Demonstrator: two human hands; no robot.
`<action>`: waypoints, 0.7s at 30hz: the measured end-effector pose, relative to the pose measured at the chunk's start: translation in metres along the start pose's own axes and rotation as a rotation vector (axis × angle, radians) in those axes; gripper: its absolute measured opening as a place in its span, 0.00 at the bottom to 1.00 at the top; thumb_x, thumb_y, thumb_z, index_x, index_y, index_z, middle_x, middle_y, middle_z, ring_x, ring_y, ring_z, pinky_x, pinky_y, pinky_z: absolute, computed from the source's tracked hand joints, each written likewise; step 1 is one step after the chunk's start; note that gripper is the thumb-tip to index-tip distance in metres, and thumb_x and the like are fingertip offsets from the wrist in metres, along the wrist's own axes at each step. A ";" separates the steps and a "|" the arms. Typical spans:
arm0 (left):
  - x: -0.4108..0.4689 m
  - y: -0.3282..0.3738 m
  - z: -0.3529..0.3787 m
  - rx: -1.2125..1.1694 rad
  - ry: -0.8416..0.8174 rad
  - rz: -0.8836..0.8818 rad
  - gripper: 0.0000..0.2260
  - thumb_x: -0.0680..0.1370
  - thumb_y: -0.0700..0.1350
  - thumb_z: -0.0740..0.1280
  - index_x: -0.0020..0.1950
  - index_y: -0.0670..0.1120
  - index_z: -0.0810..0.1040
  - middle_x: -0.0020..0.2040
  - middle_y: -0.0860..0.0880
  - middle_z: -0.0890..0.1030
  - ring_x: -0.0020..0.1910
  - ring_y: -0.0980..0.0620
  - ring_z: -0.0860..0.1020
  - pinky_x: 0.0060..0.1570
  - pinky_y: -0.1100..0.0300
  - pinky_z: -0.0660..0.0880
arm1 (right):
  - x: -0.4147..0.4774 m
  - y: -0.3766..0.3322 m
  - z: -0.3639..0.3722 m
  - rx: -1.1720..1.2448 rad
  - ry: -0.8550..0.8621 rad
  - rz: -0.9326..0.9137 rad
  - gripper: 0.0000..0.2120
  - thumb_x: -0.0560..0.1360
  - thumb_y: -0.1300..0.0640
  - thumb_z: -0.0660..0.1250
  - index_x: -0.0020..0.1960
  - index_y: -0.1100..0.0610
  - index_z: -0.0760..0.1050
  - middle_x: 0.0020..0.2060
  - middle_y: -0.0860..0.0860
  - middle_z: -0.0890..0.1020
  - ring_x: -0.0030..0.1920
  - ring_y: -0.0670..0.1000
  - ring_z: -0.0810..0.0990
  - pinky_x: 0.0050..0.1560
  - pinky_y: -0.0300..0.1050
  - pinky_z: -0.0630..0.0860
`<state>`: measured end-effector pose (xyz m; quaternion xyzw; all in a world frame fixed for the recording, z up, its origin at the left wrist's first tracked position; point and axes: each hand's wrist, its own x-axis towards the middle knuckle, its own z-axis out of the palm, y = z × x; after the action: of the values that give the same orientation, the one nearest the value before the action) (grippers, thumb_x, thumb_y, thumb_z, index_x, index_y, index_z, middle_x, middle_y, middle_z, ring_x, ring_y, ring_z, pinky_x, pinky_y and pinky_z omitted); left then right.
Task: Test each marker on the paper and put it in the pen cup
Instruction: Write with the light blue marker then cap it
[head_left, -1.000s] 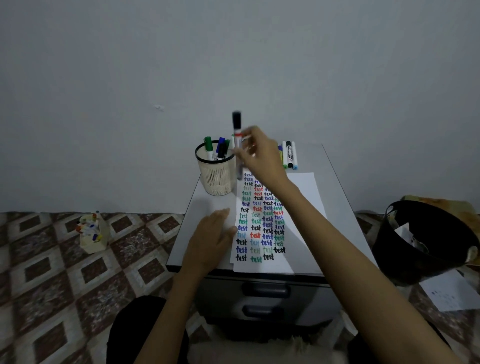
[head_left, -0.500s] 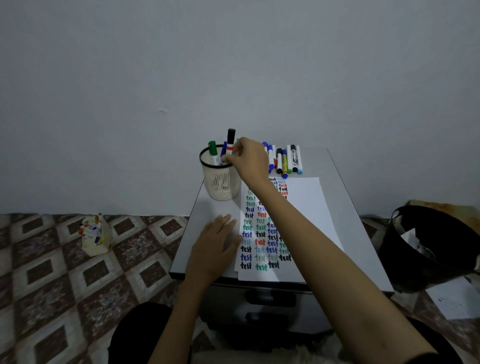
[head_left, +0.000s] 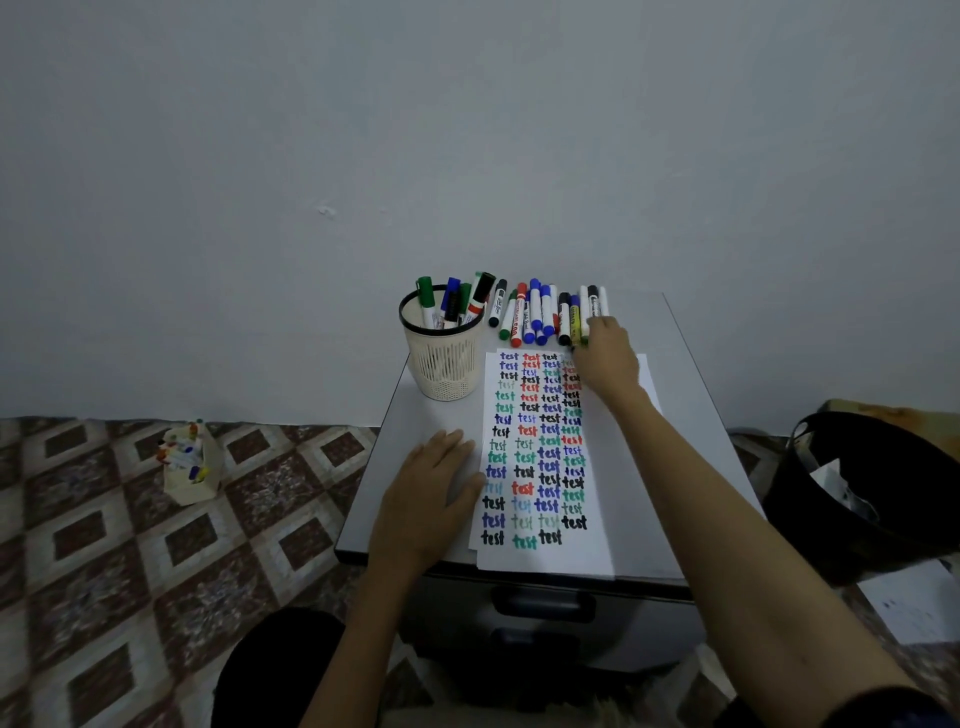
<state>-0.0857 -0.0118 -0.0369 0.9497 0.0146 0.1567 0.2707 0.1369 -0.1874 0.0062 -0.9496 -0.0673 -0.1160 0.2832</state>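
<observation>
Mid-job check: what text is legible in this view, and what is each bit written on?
"test": handwritten over and over in four columns on the paper, in black, blue, green and red ink.
Printed labels on the loose markers lying behind the paper: too small and blurred to read.
Labels on the markers standing in the pen cup: also unreadable.
Nothing else is legible.

**What the grey worktop carries**

The grey worktop (head_left: 691, 415) holds a cream mesh pen cup (head_left: 444, 358) at its far left corner. A row of markers (head_left: 540, 314) lies side by side along the far edge. Paper (head_left: 597, 551) runs down the middle to the near edge. The left hand (head_left: 426, 499) rests flat by the paper's left side.
</observation>
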 end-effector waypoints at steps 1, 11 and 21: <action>0.000 0.000 0.001 -0.005 0.002 -0.005 0.23 0.79 0.55 0.60 0.72 0.50 0.65 0.74 0.54 0.63 0.73 0.56 0.57 0.69 0.63 0.51 | 0.004 0.009 0.001 -0.062 -0.045 -0.006 0.18 0.78 0.62 0.59 0.67 0.65 0.67 0.66 0.61 0.71 0.65 0.61 0.69 0.60 0.57 0.71; 0.002 -0.008 0.007 -0.031 0.017 -0.010 0.28 0.74 0.63 0.55 0.70 0.51 0.68 0.72 0.55 0.66 0.71 0.58 0.60 0.70 0.58 0.59 | 0.023 0.038 0.005 -0.189 0.082 -0.027 0.10 0.79 0.60 0.60 0.53 0.63 0.78 0.46 0.61 0.81 0.48 0.60 0.77 0.49 0.52 0.75; 0.005 -0.011 0.008 -0.006 0.000 -0.005 0.29 0.73 0.66 0.52 0.70 0.54 0.69 0.72 0.55 0.66 0.72 0.55 0.61 0.69 0.53 0.63 | 0.024 0.043 -0.007 0.209 0.388 0.202 0.07 0.75 0.64 0.67 0.52 0.62 0.79 0.47 0.58 0.82 0.45 0.56 0.80 0.45 0.49 0.79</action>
<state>-0.0783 -0.0060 -0.0479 0.9489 0.0164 0.1558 0.2738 0.1671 -0.2253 -0.0048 -0.8772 0.0719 -0.2597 0.3975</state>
